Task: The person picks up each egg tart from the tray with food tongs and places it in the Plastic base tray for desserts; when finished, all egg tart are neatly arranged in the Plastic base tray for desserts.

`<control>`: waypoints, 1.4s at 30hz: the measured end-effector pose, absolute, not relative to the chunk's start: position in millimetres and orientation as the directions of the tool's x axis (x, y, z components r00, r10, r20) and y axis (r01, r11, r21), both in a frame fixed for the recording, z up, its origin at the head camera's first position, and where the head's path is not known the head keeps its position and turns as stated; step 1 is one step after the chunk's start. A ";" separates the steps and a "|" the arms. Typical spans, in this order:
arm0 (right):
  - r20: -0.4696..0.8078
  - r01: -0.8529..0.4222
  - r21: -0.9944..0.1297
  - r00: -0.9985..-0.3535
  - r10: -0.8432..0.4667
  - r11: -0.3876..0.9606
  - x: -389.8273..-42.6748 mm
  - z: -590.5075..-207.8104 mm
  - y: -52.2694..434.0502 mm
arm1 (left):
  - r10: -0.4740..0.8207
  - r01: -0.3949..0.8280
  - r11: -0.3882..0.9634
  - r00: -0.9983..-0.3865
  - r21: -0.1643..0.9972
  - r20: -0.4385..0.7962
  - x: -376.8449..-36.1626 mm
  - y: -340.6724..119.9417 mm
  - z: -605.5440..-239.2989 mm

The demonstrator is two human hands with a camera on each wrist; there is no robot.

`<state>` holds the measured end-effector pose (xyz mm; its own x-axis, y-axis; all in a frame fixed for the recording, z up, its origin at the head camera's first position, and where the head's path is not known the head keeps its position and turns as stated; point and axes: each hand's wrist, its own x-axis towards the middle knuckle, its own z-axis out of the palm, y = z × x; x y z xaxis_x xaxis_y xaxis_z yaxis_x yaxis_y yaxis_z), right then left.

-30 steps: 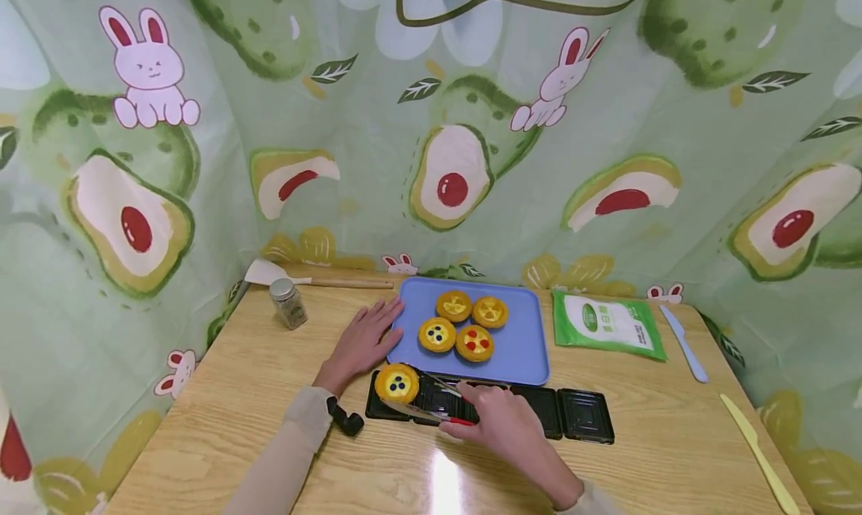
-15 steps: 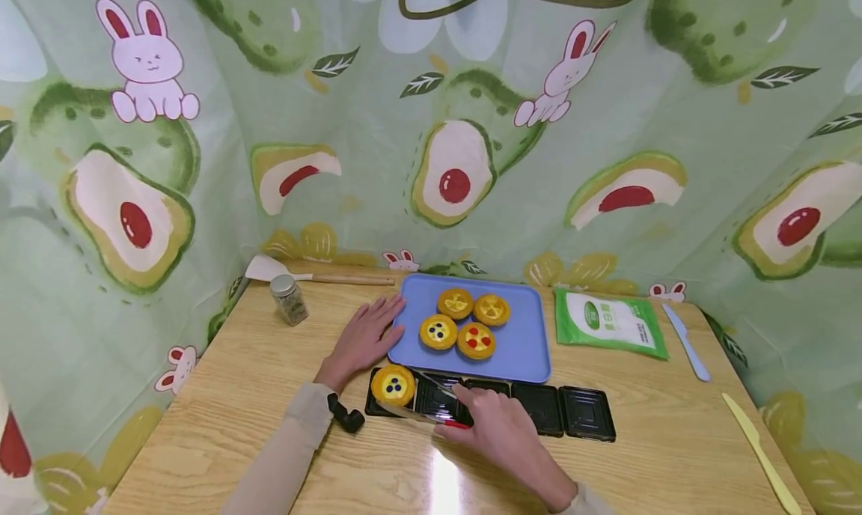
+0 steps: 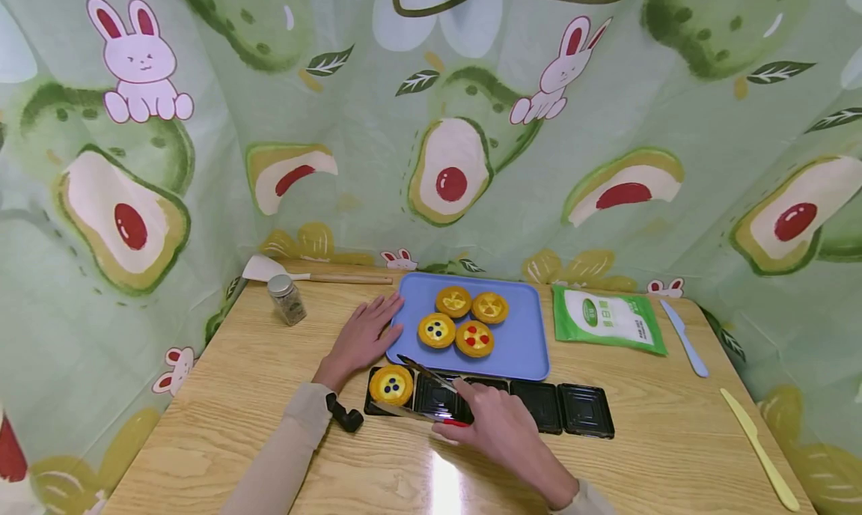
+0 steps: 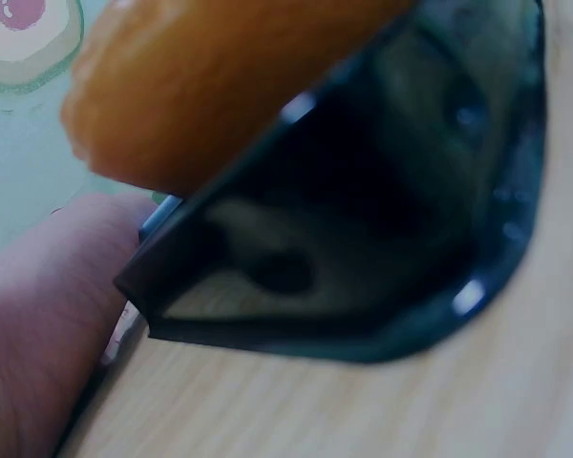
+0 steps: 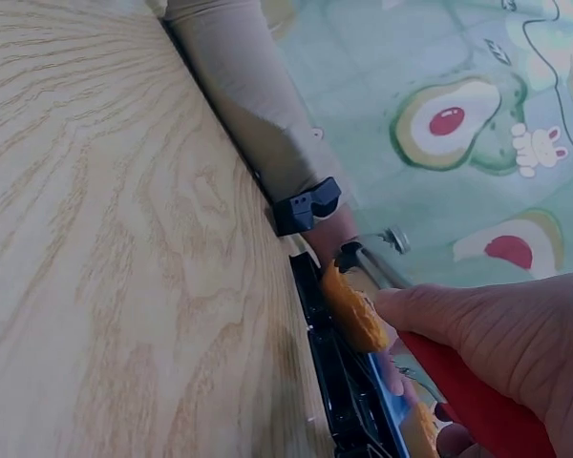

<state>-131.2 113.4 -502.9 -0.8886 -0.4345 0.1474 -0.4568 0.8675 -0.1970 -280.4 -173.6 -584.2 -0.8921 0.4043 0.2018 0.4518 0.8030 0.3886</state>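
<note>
My right hand (image 3: 501,429) grips red-handled tongs (image 3: 453,423), whose arms stand spread apart. An egg tart with blue berries (image 3: 391,385) sits in the leftmost compartment of a black plastic tray (image 3: 587,410). The tong tips lie on either side of this tart, the upper one away from its rim. In the left wrist view the tart's orange crust (image 4: 210,86) rises over the tray's corner. My left hand (image 3: 364,337) lies with straight fingers at the left edge of a blue tray (image 3: 525,335). The right wrist view shows the red handle (image 5: 473,396) under my thumb.
On the blue tray rest several tarts, one with red pieces (image 3: 474,339). To the left stand a spice jar (image 3: 287,300) and a spatula (image 3: 350,279). At the right lie a green-white packet (image 3: 609,320), a blue knife (image 3: 685,339) and a yellow knife (image 3: 761,451).
The tart has come down slightly leftward into the leftmost compartment. The tong arms have spread, releasing the tart. My left hand stays at the blue tray's edge.
</note>
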 end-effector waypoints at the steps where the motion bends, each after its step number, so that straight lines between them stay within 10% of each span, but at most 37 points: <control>1: 0.143 -0.450 -0.204 -0.892 -0.428 0.870 -130.7 -502.3 113.4 | 0.405 0.452 0.802 -0.892 0.390 0.200 -280.0 -173.6 -584.3; 42: 0.126 -0.179 -0.351 -0.982 -0.143 0.919 -152.3 -485.2 187.5 | 0.403 0.432 0.816 -0.902 0.385 0.156 -283.9 -174.2 -586.0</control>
<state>-152.3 187.5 -485.2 -0.9817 -0.1429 0.1262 -0.1789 0.9189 -0.3515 -283.9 -174.2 -586.0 -0.9016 0.4034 0.1560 0.4316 0.8160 0.3846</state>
